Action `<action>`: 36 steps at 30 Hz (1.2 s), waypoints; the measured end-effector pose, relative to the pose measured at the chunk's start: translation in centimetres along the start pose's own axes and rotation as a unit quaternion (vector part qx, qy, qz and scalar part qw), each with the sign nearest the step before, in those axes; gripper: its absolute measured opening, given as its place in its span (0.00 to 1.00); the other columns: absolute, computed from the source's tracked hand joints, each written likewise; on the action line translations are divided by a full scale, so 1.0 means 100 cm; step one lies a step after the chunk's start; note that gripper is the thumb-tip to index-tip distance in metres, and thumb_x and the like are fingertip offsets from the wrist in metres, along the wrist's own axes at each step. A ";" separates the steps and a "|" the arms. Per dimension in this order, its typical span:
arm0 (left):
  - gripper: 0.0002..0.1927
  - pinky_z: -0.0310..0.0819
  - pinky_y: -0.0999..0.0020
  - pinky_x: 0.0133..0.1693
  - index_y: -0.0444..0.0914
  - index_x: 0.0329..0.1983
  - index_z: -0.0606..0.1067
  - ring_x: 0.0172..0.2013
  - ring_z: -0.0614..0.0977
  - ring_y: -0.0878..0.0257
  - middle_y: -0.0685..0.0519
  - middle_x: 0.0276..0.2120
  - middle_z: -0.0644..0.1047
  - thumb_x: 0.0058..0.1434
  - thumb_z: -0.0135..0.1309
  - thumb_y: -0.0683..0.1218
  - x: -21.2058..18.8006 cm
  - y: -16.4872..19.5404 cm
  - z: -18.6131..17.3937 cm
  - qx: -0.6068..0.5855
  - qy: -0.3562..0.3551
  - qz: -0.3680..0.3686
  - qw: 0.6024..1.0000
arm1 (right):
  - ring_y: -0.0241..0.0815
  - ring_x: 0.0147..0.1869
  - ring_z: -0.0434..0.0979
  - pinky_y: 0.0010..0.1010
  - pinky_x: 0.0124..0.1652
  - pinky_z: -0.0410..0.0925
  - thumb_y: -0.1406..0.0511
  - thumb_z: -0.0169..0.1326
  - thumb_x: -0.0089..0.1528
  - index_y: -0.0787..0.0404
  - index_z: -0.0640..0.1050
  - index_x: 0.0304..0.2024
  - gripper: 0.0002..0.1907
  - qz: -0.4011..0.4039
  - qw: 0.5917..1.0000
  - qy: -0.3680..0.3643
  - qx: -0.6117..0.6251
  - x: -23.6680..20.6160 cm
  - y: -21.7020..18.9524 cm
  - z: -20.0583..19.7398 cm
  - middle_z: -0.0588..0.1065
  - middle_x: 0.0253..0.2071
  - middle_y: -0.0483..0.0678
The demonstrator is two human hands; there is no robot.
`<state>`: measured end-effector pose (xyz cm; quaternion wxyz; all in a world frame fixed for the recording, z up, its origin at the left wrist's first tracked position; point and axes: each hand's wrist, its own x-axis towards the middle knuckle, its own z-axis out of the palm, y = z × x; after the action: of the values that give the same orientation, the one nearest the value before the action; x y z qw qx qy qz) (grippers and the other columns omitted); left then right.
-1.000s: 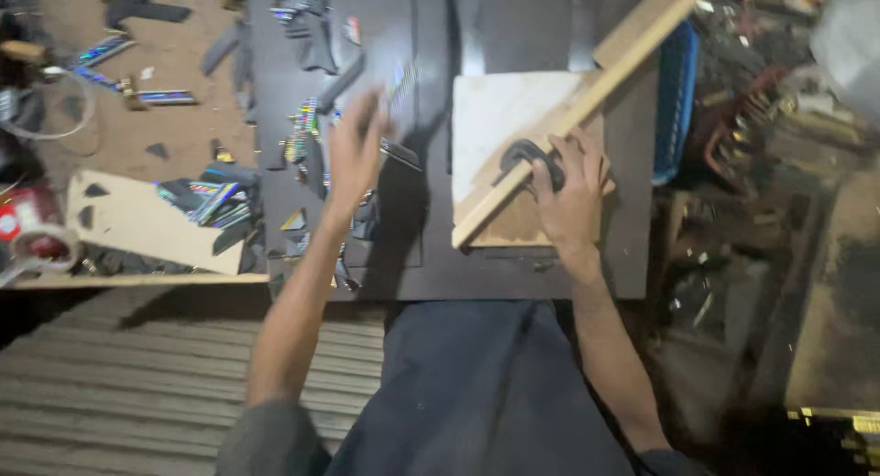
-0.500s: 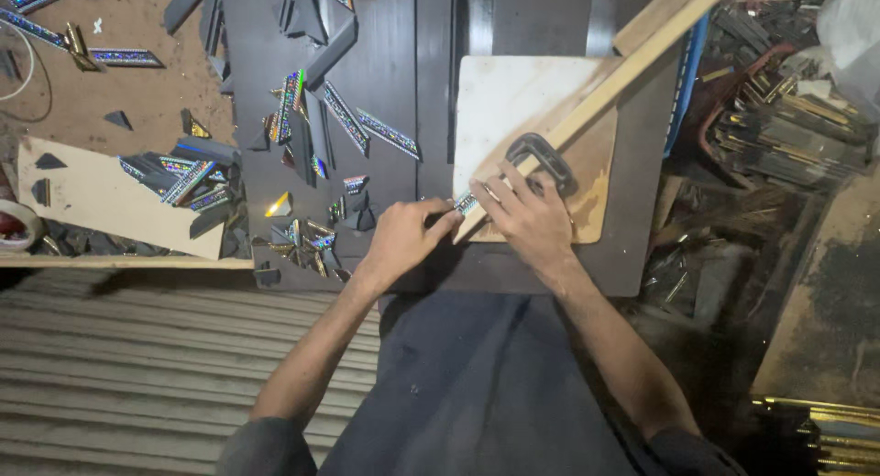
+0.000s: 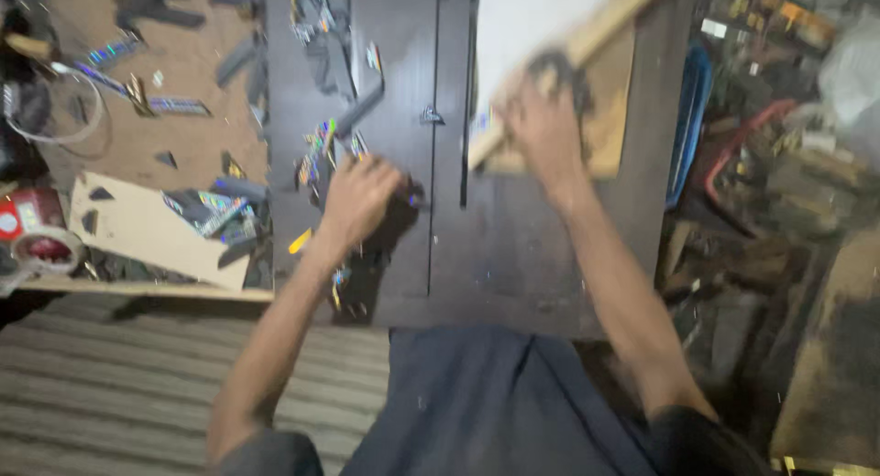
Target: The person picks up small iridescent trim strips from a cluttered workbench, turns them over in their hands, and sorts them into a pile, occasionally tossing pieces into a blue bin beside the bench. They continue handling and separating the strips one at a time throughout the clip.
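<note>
Worktop: dark worktop [image 3: 513,274], littered with small shiny offcuts.
Left hand [image 3: 359,196]: fingers curled down among the shiny strips [image 3: 321,150]; grip unclear through blur.
Right hand [image 3: 543,127]: pressed on a black clamp [image 3: 559,72] at the wooden batten [image 3: 587,45]; closure not discernible.
Far left: pale board [image 3: 137,228], tape roll [image 3: 44,249].

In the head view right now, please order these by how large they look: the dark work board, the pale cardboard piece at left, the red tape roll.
1. dark work board
2. pale cardboard piece
3. red tape roll, partly cut by the frame edge
</note>
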<state>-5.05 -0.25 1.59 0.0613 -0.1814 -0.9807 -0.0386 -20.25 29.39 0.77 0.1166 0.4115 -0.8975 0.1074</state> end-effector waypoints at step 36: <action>0.09 0.75 0.52 0.45 0.38 0.45 0.81 0.42 0.82 0.46 0.45 0.41 0.82 0.70 0.58 0.48 0.028 0.037 -0.020 -0.180 0.126 -0.266 0.938 | 0.44 0.67 0.75 0.47 0.58 0.61 0.64 0.55 0.65 0.46 0.82 0.57 0.18 -0.020 0.999 0.046 0.002 0.003 0.020 0.012 0.77 0.52 0.41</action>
<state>-6.07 3.93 4.15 0.1383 0.0848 -0.9540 -0.2522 -22.12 30.05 -0.48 0.1585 0.4248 -0.8824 0.1258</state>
